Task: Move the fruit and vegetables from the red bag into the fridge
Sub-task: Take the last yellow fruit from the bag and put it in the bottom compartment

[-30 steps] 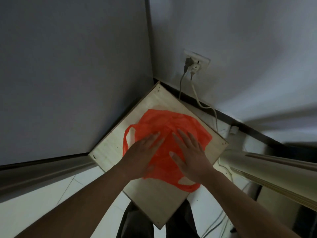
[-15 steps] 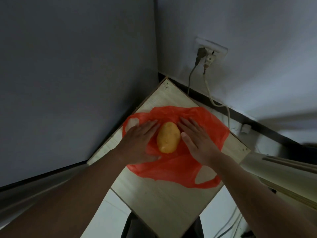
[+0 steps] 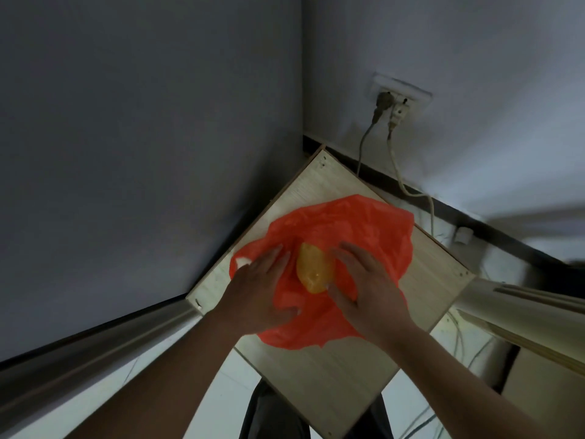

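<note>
Now, both hands down on the red bag [image 3: 364, 229], which lies crumpled on a pale wooden tabletop [image 3: 316, 191] set cornerwise into the angle of the room. My left hand [image 3: 259, 289] rests flat on the plastic with its fingers straight and close together, gripping nothing. My right hand [image 3: 370, 289] is also spread loose, fingers extended over the bag and the thumb just touching the yellow piece of produce [image 3: 315, 270].

That piece is oval and a little blurred. It sits in the bag's open mouth between my two hands, with red plastic around it on every side. It is in the bag, on the table, not lifted.

A tall grey panel [image 3: 142, 137] stands along the table's left edge; I cannot tell if it is the fridge. On the far wall is a socket [image 3: 402, 96] with two plugs, their cords [image 3: 397, 172] trailing down behind the table. White floor [image 3: 202, 391] shows below, and dark trousers [image 3: 272, 413] under the table's near corner.
</note>
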The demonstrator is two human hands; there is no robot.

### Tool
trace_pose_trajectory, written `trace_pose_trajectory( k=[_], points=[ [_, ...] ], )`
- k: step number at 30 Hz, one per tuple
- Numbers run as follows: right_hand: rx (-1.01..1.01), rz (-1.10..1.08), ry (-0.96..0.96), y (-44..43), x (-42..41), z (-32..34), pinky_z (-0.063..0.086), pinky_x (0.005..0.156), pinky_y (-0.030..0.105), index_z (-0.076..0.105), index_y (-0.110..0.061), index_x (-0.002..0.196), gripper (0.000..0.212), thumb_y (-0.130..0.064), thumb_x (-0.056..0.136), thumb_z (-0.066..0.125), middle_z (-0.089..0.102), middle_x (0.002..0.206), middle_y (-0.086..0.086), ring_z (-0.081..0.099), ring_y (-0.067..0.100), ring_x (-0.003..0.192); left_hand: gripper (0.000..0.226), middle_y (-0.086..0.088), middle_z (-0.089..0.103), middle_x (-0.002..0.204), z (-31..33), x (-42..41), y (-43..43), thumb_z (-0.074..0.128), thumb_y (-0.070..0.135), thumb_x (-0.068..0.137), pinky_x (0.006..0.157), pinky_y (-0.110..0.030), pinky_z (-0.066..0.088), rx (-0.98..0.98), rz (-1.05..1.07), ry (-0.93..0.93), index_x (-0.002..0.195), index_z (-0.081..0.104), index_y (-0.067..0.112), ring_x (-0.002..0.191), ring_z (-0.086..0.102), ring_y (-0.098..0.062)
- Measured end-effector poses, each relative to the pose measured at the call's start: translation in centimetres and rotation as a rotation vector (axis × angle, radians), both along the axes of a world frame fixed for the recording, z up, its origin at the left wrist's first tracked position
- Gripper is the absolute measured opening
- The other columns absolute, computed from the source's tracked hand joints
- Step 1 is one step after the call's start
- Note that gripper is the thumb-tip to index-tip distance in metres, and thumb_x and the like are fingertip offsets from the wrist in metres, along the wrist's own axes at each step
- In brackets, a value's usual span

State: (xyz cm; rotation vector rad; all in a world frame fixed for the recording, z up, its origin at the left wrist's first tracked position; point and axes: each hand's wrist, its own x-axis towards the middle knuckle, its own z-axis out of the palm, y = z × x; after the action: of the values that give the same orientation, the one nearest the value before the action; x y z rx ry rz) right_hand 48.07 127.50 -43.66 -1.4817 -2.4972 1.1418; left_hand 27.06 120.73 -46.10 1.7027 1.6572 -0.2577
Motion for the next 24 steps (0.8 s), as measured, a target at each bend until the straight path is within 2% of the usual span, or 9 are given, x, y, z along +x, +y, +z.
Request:
trace_pose_trajectory(
  k=[4,7,9,12,14,16,19,22,24],
  points=[
    [-0.123,-0.031,-0.061,-0.8,-2.1,-1.1,0.024,0.113,0.04,0.026,-0.028,0.144,0.066,-0.062,0.087,0.033,0.028,0.15,-0.005,0.026,0.016,0.137,0.109,-0.001,-0.009,0.158,0.2,0.5,-2.0,0.032,0.08,0.063,0.108,-0.035,0.034,-0.042,0.035,-0.009,0.147,-0.011,0.025,0.142,0.017,-0.02],
    [-0.251,-0.053,-0.106,-0.2,-2.5,-2.2,0.013,0.117,0.042,0.025,-0.026,0.145,0.072,-0.069,0.087,0.015,0.024,0.153,-0.005,0.014,0.015,0.142,0.109,0.003,-0.01,0.157,0.6,0.5,-2.5,0.031,0.082,0.062,0.112,-0.036,0.027,-0.053,0.068,-0.056,0.147,-0.011,0.027,0.144,0.01,-0.019],
    [-0.286,-0.08,-0.08,0.6,-2.4,-2.2,0.009,0.117,0.037,0.029,-0.026,0.144,0.07,-0.065,0.089,0.012,0.026,0.153,-0.005,0.015,0.015,0.142,0.109,0.006,-0.009,0.157,1.0,0.3,-2.1,0.03,0.082,0.061,0.114,-0.035,0.02,-0.037,0.104,-0.083,0.147,-0.009,0.027,0.144,0.004,-0.016],
    [-0.226,-0.126,0.015,1.3,-2.4,-1.3,0.016,0.109,0.027,0.04,-0.025,0.137,0.051,-0.05,0.097,0.021,0.04,0.144,-0.005,0.031,0.014,0.134,0.102,0.008,0.004,0.157,1.9,0.0,-0.9,0.036,0.079,0.066,0.115,-0.033,0.015,0.106,0.175,-0.141,0.148,0.002,0.028,0.143,0.006,-0.011],
    [-0.127,-0.184,0.141,1.1,-2.2,-0.7,0.031,0.105,0.03,0.05,-0.027,0.128,0.043,-0.046,0.097,0.028,0.051,0.132,-0.007,0.043,0.008,0.122,0.093,0.009,0.02,0.154,2.6,0.1,-0.1,0.041,0.074,0.069,0.115,-0.032,0.019,0.239,0.211,-0.178,0.147,0.015,0.029,0.141,0.016,-0.01],
    [-0.064,-0.218,0.206,0.5,-1.8,-0.3,0.042,0.097,0.032,0.053,-0.026,0.123,0.043,-0.048,0.094,0.032,0.055,0.125,-0.007,0.048,0.005,0.113,0.089,0.01,0.026,0.152,3.2,0.3,0.6,0.047,0.071,0.07,0.113,-0.033,0.021,0.285,0.197,-0.232,0.145,0.02,0.032,0.14,0.02,-0.01],
    [-0.027,-0.197,0.177,-0.7,-1.4,-0.4,0.045,0.093,0.031,0.053,-0.022,0.124,0.045,-0.047,0.091,0.038,0.054,0.126,-0.005,0.051,0.008,0.112,0.094,0.01,0.015,0.155,2.8,0.0,0.9,0.052,0.07,0.069,0.115,-0.033,0.015,0.174,0.064,-0.22,0.146,0.013,0.034,0.143,0.01,-0.011],
    [-0.024,-0.173,0.114,-1.6,-1.5,-0.8,0.038,0.098,0.028,0.053,-0.022,0.127,0.049,-0.05,0.089,0.04,0.051,0.132,-0.005,0.047,0.011,0.119,0.106,0.007,0.003,0.158,0.8,-1.5,0.3,0.036,0.082,0.06,0.117,-0.041,0.017,-0.001,-0.048,-0.082,0.148,0.005,0.031,0.144,0.003,-0.014],
    [-0.034,-0.158,0.086,-2.0,-1.7,-1.1,0.036,0.101,0.03,0.051,-0.023,0.13,0.05,-0.05,0.089,0.04,0.05,0.134,-0.005,0.043,0.011,0.123,0.111,0.006,-0.003,0.158,0.0,-2.3,-0.4,0.032,0.084,0.055,0.114,-0.049,0.02,-0.076,-0.086,0.003,0.148,0.002,0.03,0.145,0.001,-0.017]
  ],
)
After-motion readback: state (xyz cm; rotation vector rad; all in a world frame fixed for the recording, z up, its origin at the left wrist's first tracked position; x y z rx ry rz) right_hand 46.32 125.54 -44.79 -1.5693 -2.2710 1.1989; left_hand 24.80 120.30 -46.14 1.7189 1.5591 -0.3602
